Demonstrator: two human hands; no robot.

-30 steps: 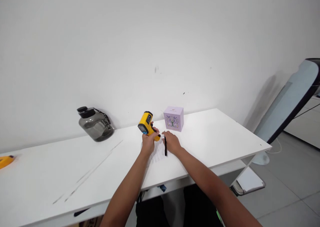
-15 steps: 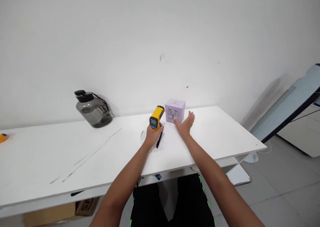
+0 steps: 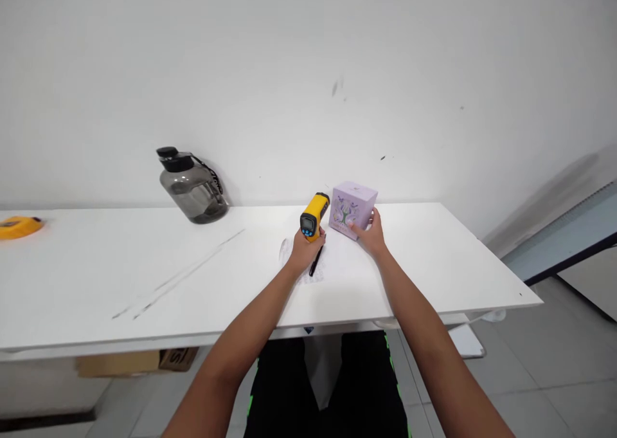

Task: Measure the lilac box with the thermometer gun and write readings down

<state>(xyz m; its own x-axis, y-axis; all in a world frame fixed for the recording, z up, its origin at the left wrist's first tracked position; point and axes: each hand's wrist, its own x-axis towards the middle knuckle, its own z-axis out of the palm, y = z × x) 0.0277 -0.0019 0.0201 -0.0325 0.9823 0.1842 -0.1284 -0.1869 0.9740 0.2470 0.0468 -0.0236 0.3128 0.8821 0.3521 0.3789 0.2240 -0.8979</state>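
Note:
My left hand (image 3: pixel 305 250) is wrapped round the grip of a yellow and black infrared thermometer (image 3: pixel 315 213), its small screen and blue buttons facing me. A black pen (image 3: pixel 315 262) lies under that hand on a crumpled clear plastic bag (image 3: pixel 288 248). To the right, my right hand (image 3: pixel 371 234) grips a lilac box (image 3: pixel 348 214) with a printed pattern, thumb on the front face and fingers round the right side. The box is turned and tilted a little. Whether its bottom touches the table I cannot tell.
A grey see-through water jug (image 3: pixel 193 190) with a black lid stands by the wall on the left. A yellow tool (image 3: pixel 20 227) lies at the table's far left. Dark scuffs mark the white table (image 3: pixel 193 283). A cardboard box (image 3: pixel 120 363) is below it.
My right hand has closed on the lilac box, which is now turned and tilted. My left hand still holds the thermometer. The view has shifted, showing more of the yellow tool.

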